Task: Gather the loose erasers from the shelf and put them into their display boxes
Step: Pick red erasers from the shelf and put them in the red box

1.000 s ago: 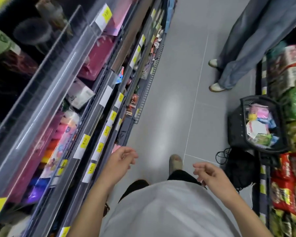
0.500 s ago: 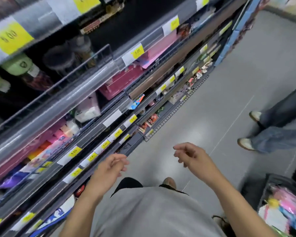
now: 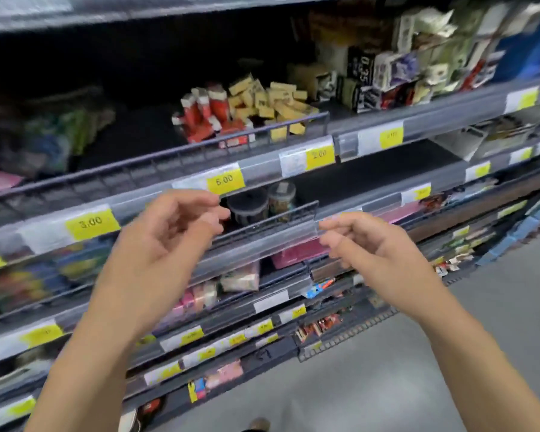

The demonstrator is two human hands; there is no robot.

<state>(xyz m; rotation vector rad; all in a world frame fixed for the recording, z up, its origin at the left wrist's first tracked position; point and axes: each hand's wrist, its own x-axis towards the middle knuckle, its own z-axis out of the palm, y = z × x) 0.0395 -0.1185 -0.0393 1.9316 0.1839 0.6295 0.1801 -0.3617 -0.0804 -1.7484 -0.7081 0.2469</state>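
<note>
Both hands raised in front of the shelving, nothing held. Left hand (image 3: 172, 232) fingers loosely curled, relaxed; right hand (image 3: 365, 244) same, fingertips pointing left. Loose erasers on the upper shelf (image 3: 156, 169) behind its wire rail: red-and-white pile (image 3: 205, 115), yellow pile (image 3: 268, 101) just right of it. Boxed stock (image 3: 384, 82) further right. Frame motion-blurred.

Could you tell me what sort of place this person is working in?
Most likely a shop aisle: tiered shelves edged with yellow price tags, loose yellow erasers and red-and-white erasers piled behind a wire shelf rail.
</note>
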